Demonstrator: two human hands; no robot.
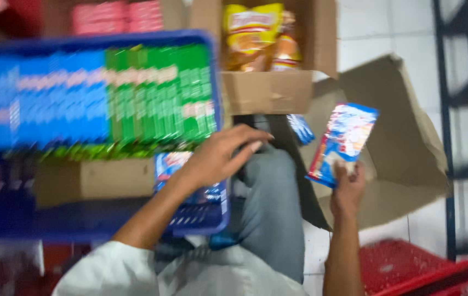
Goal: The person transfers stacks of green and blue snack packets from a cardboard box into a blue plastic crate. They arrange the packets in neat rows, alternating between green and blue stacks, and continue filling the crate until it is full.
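Note:
My right hand (348,189) holds up a small blue, white and red snack packet (343,141) over an opened cardboard box (409,148) on the floor. My left hand (220,156) reaches out with fingers spread, holding nothing, just above a blue packet (171,164) at the near edge of a blue plastic crate (201,219). The crate is packed with rows of blue packets (42,104) and green packets (163,98). The picture is blurred by motion.
A cardboard box (269,90) with yellow and orange snack bags (256,33) stands ahead. Another blue packet (301,129) lies by it. A red basket (426,271) sits bottom right, a blue metal rack (464,109) on the right. My knee in grey trousers (272,208) is between the hands.

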